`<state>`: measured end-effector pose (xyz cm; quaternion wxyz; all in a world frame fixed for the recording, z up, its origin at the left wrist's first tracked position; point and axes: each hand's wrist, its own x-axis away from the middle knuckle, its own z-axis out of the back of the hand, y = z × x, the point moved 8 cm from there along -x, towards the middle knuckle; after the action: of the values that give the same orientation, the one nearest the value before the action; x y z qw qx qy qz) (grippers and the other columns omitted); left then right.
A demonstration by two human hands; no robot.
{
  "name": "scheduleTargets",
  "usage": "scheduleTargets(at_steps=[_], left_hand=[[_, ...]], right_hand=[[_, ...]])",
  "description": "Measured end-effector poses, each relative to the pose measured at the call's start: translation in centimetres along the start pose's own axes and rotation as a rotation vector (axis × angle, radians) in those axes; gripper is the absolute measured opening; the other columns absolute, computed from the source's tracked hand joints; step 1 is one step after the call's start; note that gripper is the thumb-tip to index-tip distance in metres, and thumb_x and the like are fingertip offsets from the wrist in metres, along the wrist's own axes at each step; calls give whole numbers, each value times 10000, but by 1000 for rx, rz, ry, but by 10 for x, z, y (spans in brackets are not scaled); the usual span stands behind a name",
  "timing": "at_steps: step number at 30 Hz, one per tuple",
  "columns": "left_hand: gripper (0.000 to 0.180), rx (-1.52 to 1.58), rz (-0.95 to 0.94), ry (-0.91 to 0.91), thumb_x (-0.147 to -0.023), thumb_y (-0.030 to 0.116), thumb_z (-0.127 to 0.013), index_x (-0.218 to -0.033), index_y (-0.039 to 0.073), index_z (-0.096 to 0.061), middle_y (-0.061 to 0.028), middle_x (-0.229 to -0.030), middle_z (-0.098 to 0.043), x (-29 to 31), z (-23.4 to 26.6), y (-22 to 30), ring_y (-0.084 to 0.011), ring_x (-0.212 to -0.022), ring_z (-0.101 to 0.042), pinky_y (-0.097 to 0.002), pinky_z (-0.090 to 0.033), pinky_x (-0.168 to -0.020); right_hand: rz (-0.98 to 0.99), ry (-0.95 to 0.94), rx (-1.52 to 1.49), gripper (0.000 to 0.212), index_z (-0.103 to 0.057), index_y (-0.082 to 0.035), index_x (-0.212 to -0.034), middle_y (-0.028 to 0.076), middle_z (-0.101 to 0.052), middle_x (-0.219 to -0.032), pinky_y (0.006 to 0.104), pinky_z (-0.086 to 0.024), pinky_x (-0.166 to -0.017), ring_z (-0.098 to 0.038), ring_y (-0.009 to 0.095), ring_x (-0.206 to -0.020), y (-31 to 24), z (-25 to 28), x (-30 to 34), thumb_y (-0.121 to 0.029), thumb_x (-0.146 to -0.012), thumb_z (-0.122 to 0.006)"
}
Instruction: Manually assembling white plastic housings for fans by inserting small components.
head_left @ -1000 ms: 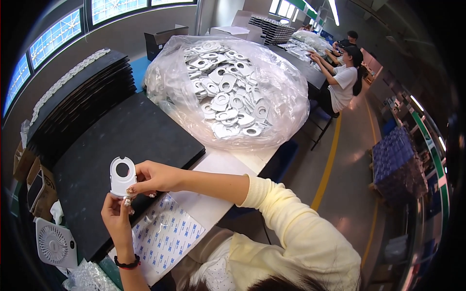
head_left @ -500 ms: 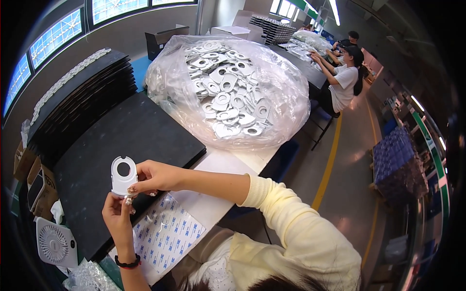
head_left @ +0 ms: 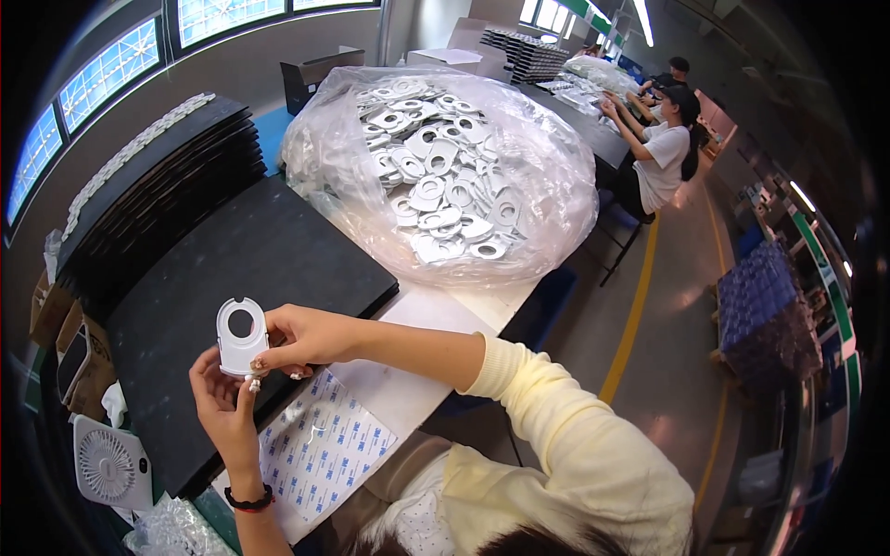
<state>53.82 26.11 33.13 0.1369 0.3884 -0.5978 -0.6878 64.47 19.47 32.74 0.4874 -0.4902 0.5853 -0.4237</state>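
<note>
A white plastic part (head_left: 245, 357) with a round hole and a small notch at its top stands upright between my hands, over the near end of a black board. My right hand (head_left: 311, 335) is closed on its right edge, thumb in front and fingers behind. At its lower left corner is my left hand (head_left: 225, 400), its curled fingers partly hidden behind the part and its thumb at the bottom edge. Below my right forearm lies a sheet (head_left: 324, 449) with blue print. Beyond my hands, a large clear plastic bag (head_left: 542, 157) holds a heap of similar white parts (head_left: 428, 190).
The black board (head_left: 269, 246) covers the left of the table, with a stack of black trays (head_left: 171, 176) behind it. A white fan (head_left: 113, 463), cardboard boxes (head_left: 85, 371) and crumpled plastic (head_left: 176, 528) sit at the left edge. Two people (head_left: 660, 171) work farther along at right.
My left hand's fingers have loosened and spread a little, and its thumb sits slightly lower. The white part stays in my right hand, almost in place. The view has shifted slightly.
</note>
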Motion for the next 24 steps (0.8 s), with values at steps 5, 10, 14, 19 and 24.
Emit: scheduleTargets(at_steps=[5,10,14,19,24], left_hand=[[329,-611,-399,-37,-727,-12,-671,-1052,14,-626,-138,-1040,-618,3,7,36,-253,-939,-607,-330,-477,-814],[434,-672,-350,-13,-723,150,-725,-1116,25,-592,-141,-1041,-619,-4,7,19,-294,-949,-594,-362,-472,-826],[462,-594,-380,-4,-752,238,-704,-1139,30,-564,-138,-1124,-551,5,24,49,-289,-1040,-539,-372,-447,-885],[675,592,-58,-582,-940,558,-229,-992,-6,-596,-120,-991,-532,62,-17,97,-223,-966,-508,-343,-361,-906],[388,959,-333,-783,-913,270,-415,-1071,-40,-587,-196,-1040,-560,101,-44,172,-312,-959,-521,-370,-402,-844]], right_hand=[[-108,91,4,247,-552,7,-1031,42,-591,-735,204,-447,-496,-533,75,-549,13,6,-8,-129,-842,-636],[-110,339,77,437,-432,34,-1193,48,-578,-715,218,-476,-560,-556,93,-600,17,36,6,-124,-842,-639],[-89,451,244,395,-459,18,-1177,36,-575,-715,207,-447,-520,-528,74,-577,11,36,2,-61,-823,-614],[-95,449,330,367,-475,18,-1165,-1,-525,-659,180,-389,-462,-478,53,-522,22,48,0,-67,-834,-610],[-40,468,377,386,-446,24,-1245,-13,-489,-651,163,-366,-447,-441,28,-526,26,62,3,-60,-882,-548]])
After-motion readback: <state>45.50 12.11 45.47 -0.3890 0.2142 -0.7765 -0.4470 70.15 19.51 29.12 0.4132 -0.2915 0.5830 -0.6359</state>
